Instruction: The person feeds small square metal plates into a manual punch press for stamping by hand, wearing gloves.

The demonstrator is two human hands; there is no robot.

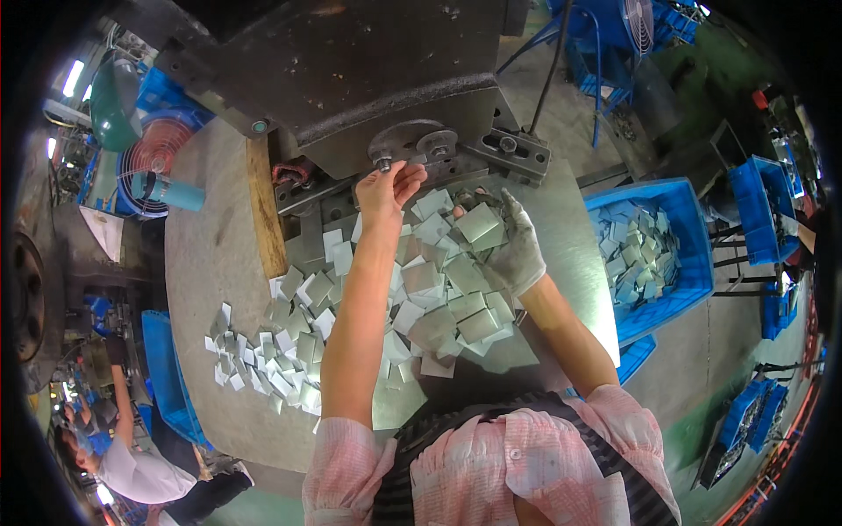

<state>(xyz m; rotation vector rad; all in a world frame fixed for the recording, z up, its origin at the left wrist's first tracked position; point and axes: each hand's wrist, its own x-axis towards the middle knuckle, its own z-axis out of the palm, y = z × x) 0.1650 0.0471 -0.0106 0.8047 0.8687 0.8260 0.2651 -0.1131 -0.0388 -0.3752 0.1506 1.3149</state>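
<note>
My left hand (387, 195) is bare and reaches up to the tooling of a press (395, 114). Its fingers are curled close to a round metal pin (383, 164), and what they pinch, if anything, is too small to make out. My right hand (519, 250), in a greyish-white glove, holds a few square metal plates (477, 223) just right of the tooling. Below both hands spreads a heap of loose flat metal plates (434, 329), partly covered by my left forearm.
The plates lie on a metal table (254, 438). A wooden strip (263, 206) stands left of the tooling. At the right is a blue bin (693, 263) of plates. A fan (158, 158) and a teal bottle (180, 192) are at the left; another person (145, 469) is lower left.
</note>
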